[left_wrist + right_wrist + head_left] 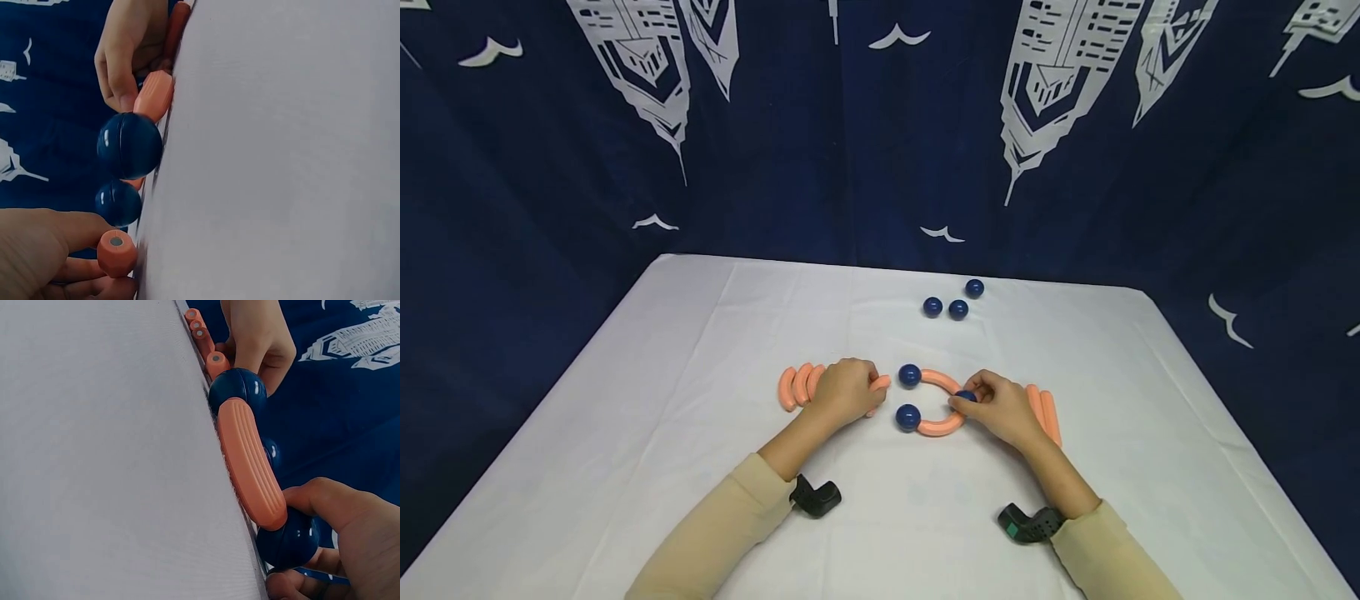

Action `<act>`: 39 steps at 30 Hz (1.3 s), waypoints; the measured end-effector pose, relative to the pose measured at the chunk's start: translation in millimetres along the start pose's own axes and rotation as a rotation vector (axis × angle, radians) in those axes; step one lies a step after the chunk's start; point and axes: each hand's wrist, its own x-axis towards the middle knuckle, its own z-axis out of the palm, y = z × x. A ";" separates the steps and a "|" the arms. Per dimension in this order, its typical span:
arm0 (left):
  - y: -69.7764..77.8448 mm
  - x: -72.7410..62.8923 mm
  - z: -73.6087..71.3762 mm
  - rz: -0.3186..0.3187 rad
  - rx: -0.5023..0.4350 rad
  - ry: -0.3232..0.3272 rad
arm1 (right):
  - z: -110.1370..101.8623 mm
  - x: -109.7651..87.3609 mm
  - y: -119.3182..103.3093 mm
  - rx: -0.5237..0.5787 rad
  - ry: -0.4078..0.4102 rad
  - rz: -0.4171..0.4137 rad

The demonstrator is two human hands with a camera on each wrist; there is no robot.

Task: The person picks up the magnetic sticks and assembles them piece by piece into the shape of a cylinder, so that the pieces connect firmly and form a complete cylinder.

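Observation:
My left hand (844, 392) grips a curved orange rod (880, 382); its faceted end with a grey metal dot (117, 241) faces the left wrist camera. My right hand (1006, 408) pinches a dark blue ball (290, 540) between thumb and fingers. Two curved orange rods, an upper one (942, 380) and a lower one (942, 427), run from that ball to two more blue balls, one at the back (910, 376) and one nearer (907, 417). Together they form an arc whose open side faces my left hand. A small gap separates the held rod from those balls.
Several curved orange rods (787, 389) lie side by side left of my left hand. Two straighter orange rods (1050, 417) lie beyond my right hand. Three loose blue balls (958, 310) sit toward the back edge of the white-covered table (760, 308). A dark blue patterned curtain (850, 167) hangs behind.

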 end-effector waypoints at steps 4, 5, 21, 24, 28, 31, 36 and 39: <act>2.7 3.4 3.7 -0.002 -0.009 0.000 | 1.2 0.4 0.5 0.001 0.002 -0.002; 3.3 4.5 4.7 -0.002 -0.009 -0.001 | 1.4 0.5 0.7 -0.001 0.005 0.001; 11.4 17.2 14.9 -0.090 -0.039 0.015 | 2.7 1.1 -0.7 0.001 -0.006 -0.004; 13.7 18.9 16.5 -0.098 -0.033 0.033 | 3.2 1.1 -1.1 -0.009 -0.006 0.005; 16.8 18.7 18.8 -0.112 -0.036 0.049 | 3.9 0.3 -2.0 -0.013 -0.005 0.013; 17.8 17.9 20.4 -0.110 -0.039 0.068 | 4.0 0.1 -2.2 -0.015 -0.005 0.013; 18.6 17.3 23.7 -0.096 -0.050 0.105 | 3.9 1.0 -1.8 -0.016 0.000 0.014; 19.6 15.7 24.6 -0.091 -0.068 0.121 | 4.3 1.2 -1.9 -0.012 -0.003 0.022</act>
